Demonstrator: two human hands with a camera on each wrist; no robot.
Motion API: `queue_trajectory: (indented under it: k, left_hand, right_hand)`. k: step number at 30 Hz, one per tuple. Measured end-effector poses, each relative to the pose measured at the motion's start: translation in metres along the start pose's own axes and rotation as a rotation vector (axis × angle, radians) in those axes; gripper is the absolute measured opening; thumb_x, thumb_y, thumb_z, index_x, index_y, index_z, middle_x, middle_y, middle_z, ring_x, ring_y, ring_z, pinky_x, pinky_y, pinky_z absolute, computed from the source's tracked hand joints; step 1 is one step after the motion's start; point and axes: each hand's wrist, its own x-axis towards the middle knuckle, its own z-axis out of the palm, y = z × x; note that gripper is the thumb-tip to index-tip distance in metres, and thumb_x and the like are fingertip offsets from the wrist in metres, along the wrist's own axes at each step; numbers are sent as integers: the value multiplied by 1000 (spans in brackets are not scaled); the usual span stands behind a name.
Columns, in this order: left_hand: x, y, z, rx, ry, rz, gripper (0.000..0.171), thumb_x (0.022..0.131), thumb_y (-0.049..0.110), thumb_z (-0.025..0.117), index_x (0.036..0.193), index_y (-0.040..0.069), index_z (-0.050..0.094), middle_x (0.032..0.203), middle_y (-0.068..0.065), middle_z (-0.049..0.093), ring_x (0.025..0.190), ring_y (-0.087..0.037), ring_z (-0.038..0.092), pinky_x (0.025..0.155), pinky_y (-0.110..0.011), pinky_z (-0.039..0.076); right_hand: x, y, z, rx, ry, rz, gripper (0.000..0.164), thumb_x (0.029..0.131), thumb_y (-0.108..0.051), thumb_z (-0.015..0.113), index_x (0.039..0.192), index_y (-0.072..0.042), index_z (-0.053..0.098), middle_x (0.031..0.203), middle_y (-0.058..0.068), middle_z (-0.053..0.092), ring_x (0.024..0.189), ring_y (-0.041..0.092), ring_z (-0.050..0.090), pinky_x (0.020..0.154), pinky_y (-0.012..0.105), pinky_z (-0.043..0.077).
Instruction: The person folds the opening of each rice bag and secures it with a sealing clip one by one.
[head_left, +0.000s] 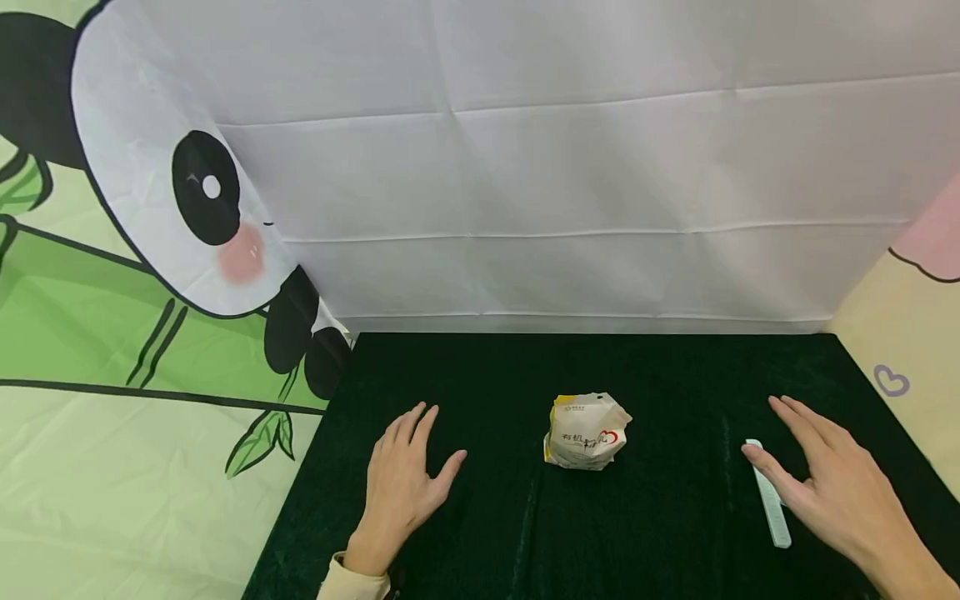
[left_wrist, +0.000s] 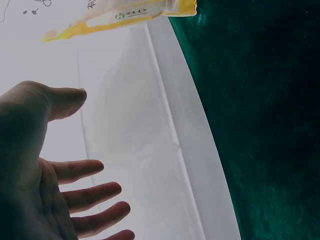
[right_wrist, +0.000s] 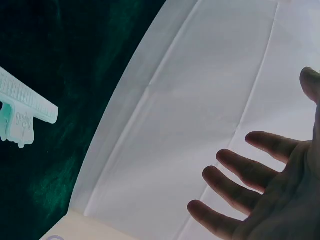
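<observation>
See white backdrop [head_left: 570, 175] behind, panda print [head_left: 142, 142] at left, dark green cloth [head_left: 637, 533] below. Note left hand [head_left: 403, 483] and right hand [head_left: 843, 483] spread, grasping nothing. Find folded packet [head_left: 587, 432] on cloth between them. Log pale clip [head_left: 773, 512] just beside right hand, partly hidden behind it in head view.

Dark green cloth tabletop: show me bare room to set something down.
Bare green cloth lies between the left grip and the cream-and-yellow packet, between packet and the mint plastic clip, and behind the packet toward the white fabric backdrop. Crowded: right side, where the right grip overlaps the clip in the head view.
</observation>
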Motion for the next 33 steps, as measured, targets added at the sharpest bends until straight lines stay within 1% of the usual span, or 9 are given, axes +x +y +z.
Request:
queue_trajectory:
  k: [6, 10, 13, 19, 21, 24, 29, 31, 33]
  left_hand:
    - [-1, 4, 2, -91, 20, 16, 71, 95, 55, 74, 152, 15, 57, 157, -14, 56, 139, -40, 57, 108, -63, 51]
    - [-1, 6, 3, -140, 44, 22, 65, 96, 52, 74, 150, 18, 59, 156, -10, 59, 138, -37, 59, 108, -61, 52]
    - [-1, 7, 4, -155, 66, 20, 62, 96, 50, 75, 148, 19, 61, 154, -9, 60, 138, -35, 60, 107, -60, 52]
    - [-2, 10, 4, -177, 89, 7, 59, 96, 49, 76, 145, 19, 64, 152, -7, 63, 136, -33, 62, 106, -59, 53]
    - [-2, 11, 4, -186, 97, 4, 57, 96, 48, 76, 144, 19, 65, 151, -7, 64, 135, -32, 62, 106, -58, 54]
    - [-3, 11, 4, -198, 116, 5, 55, 96, 47, 76, 142, 20, 66, 149, -6, 65, 134, -31, 63, 105, -57, 55]
    - [-4, 11, 4, -229, 144, 19, 50, 95, 44, 78, 138, 19, 69, 145, -6, 67, 130, -30, 66, 102, -55, 57]
    - [-4, 11, 5, -237, 153, 20, 49, 95, 43, 79, 137, 19, 69, 144, -5, 68, 129, -30, 66, 101, -55, 57]
    - [-5, 11, 5, -240, 163, 21, 49, 95, 42, 79, 136, 19, 70, 143, -5, 69, 128, -29, 67, 101, -55, 57]
  right_hand:
    - [2, -4, 1, 79, -19, -19, 76, 108, -40, 60, 168, -6, 28, 164, 36, 36, 139, 64, 36, 116, 81, 21]
    - [3, -7, 2, 89, -15, -26, 74, 108, -39, 60, 167, -7, 29, 163, 35, 37, 140, 63, 37, 116, 81, 21]
    - [3, -9, 2, 94, -21, -33, 72, 109, -38, 58, 167, -7, 30, 163, 35, 37, 141, 63, 36, 117, 81, 19]
    - [2, -11, 2, 157, 22, -66, 61, 111, -30, 56, 166, -9, 37, 165, 32, 39, 143, 61, 36, 124, 76, 14]
    - [2, -11, 2, 176, 30, -69, 59, 112, -28, 54, 166, -10, 37, 166, 31, 39, 144, 61, 35, 125, 75, 12]
    - [2, -12, 3, 196, 33, -69, 58, 112, -27, 53, 166, -10, 37, 166, 31, 38, 144, 61, 35, 124, 76, 12]
    - [1, -13, 4, 230, 66, -78, 55, 111, -23, 55, 164, -12, 42, 162, 30, 44, 142, 58, 38, 124, 75, 16]
    - [0, -12, 5, 236, 90, -85, 54, 111, -22, 56, 162, -13, 44, 160, 29, 47, 142, 53, 40, 134, 58, 14]
    - [0, -12, 6, 229, 110, -88, 53, 111, -22, 57, 162, -15, 46, 159, 27, 50, 144, 47, 40, 136, 38, 11]
